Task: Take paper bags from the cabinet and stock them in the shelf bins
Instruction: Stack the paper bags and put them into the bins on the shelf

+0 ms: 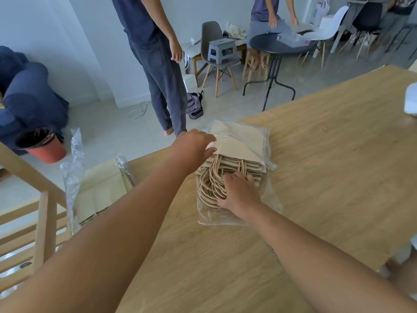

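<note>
On top of the big wooden table (316, 177) a stack of flat kraft paper bags (234, 163) is sat half inside a clear plastic sleeve (246, 132). The sleeve's far edge is pinched by the left hand (194, 143), and the twisted rope handles (209, 188) are gripped by the right hand (239, 190).

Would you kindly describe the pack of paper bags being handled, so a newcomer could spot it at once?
Start at the wooden table; near its far edge lies a stack of paper bags half out of a clear plastic sleeve, under the left hand and right hand. Unlike the second pack at the table's left edge, its twine handles are exposed.
</note>
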### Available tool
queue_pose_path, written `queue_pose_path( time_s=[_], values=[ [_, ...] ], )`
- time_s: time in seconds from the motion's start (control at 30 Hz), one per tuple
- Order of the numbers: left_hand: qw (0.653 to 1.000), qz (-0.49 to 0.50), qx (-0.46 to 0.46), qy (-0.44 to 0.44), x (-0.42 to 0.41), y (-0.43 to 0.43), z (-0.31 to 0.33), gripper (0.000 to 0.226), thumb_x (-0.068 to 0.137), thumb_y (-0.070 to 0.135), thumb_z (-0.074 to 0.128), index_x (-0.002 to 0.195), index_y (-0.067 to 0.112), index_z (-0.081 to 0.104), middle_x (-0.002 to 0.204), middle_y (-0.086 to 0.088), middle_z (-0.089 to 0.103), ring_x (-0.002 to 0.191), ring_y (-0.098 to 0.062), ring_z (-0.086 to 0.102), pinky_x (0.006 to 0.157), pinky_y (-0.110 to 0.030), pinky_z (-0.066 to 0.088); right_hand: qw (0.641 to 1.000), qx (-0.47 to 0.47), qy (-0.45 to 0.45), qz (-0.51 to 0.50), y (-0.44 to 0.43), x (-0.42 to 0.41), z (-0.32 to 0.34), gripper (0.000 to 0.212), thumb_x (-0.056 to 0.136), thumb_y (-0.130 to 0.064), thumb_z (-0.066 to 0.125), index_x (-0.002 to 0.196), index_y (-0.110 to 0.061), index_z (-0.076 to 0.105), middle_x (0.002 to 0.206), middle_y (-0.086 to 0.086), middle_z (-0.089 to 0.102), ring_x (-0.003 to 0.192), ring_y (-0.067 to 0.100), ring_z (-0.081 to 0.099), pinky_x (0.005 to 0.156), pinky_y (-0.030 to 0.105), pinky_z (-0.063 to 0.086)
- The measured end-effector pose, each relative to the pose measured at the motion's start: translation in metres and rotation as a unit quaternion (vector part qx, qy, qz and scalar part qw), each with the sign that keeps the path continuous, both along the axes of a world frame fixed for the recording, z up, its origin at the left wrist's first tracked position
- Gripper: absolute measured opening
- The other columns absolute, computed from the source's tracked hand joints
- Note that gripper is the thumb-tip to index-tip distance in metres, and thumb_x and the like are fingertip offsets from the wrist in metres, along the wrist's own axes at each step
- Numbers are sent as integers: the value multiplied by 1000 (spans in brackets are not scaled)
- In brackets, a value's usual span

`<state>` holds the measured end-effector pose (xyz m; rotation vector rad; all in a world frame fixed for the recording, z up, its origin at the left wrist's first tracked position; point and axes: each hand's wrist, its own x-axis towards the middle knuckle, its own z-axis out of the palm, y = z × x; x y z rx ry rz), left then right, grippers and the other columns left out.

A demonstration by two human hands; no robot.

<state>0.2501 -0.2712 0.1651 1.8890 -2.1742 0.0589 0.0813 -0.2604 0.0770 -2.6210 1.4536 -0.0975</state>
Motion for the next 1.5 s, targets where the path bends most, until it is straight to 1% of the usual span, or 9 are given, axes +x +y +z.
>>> queue_pose_path(
  time_s=[0.23,0.43,0.53,0.67,0.93,1.1,1.33,1.43,1.5],
  values=[
    [999,-1,31,-21,-3,5,-7,38,100,35,52,134,18,59,125,-5,67,114,-26,58,95,-43,46,1000,11,-5,7,0,-1,-2,22,87,-43,58,89,-22,53,83,-7,55,102,20,45,87,39,27],
    [998,11,42,-35,-3,14,-12,38,100,37,51,134,21,58,126,-3,66,118,-24,55,95,-43,47,1000,1,-19,6,5,-16,1,32,85,-46,59,105,-22,62,109,-7,49,112,19,41,93,39,28],
    [998,17,49,-40,-2,18,-18,37,101,36,50,134,20,58,126,-3,65,117,-24,56,95,-40,46,998,-7,-51,20,10,-31,1,17,87,-42,58,93,-27,54,96,-12,51,108,18,47,97,39,27],
    [997,21,58,-44,-1,20,-27,36,100,35,51,132,20,59,124,-3,67,115,-24,56,95,-39,45,998,-6,-55,32,15,-42,3,20,87,-37,59,83,-26,42,81,-12,51,100,18,49,99,40,27],
    [997,41,48,-36,-1,22,-36,33,100,35,51,128,20,61,119,-3,68,110,-24,57,88,-38,43,997,-39,-43,50,17,-48,15,25,90,-38,60,86,-21,42,79,-7,50,100,21,46,103,39,27],
    [995,54,59,-53,-2,24,-42,33,101,34,51,130,21,58,124,-2,66,114,-25,56,92,-39,41,997,-52,-10,60,26,-68,21,25,91,-39,61,95,-15,54,98,2,60,113,23,45,108,33,19],
    [989,79,102,-77,-19,39,-59,33,102,35,45,132,26,56,127,1,65,119,-23,52,95,-38,41,992,-24,-23,118,59,-112,4,22,87,-35,66,88,-16,55,89,-1,61,101,21,51,105,31,36],
    [984,92,144,-46,-33,53,-64,34,103,27,43,135,30,56,129,2,63,121,-23,51,95,-39,44,986,-51,-56,147,73,-125,-9,30,71,-32,82,77,-18,56,71,-5,60,80,21,61,88,37,55],
    [983,103,148,25,-39,66,-71,36,101,21,46,134,30,56,130,1,63,120,-26,53,95,-42,47,981,-66,-73,169,82,-132,-15,35,64,-32,87,75,-19,56,68,-6,60,72,18,62,77,34,58]
  ],
)
